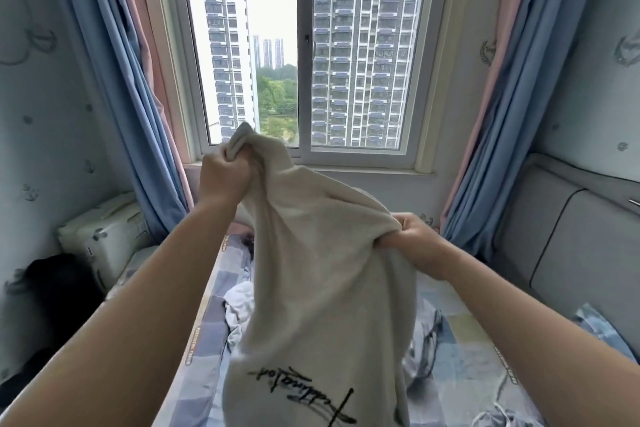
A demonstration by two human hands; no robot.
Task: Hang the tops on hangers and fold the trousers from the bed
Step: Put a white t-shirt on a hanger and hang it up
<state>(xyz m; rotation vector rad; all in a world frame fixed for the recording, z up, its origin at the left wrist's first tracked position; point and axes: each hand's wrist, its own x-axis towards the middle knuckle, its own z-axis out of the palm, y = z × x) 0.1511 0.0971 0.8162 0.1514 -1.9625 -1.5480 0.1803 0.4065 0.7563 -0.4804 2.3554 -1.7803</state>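
A cream top (322, 274) with black script lettering near its lower end hangs in the air above the bed (460, 360). My left hand (223, 177) is raised high and clenched on one bunched end of the fabric. Lower and to the right, my right hand (417, 239) grips another fold of the same top. The cloth stretches between the two hands and drapes down toward me. Behind it on the checked sheet lie a white garment (239, 305) and a grey-blue garment (424, 333), both crumpled. No hanger is in view.
A window (304, 45) with blue and pink curtains faces me. A grey padded headboard (568, 243) runs along the right. At the left stand a white box-like case (104, 236) and a dark object (55, 291). More crumpled cloth (498, 416) lies at the bottom right.
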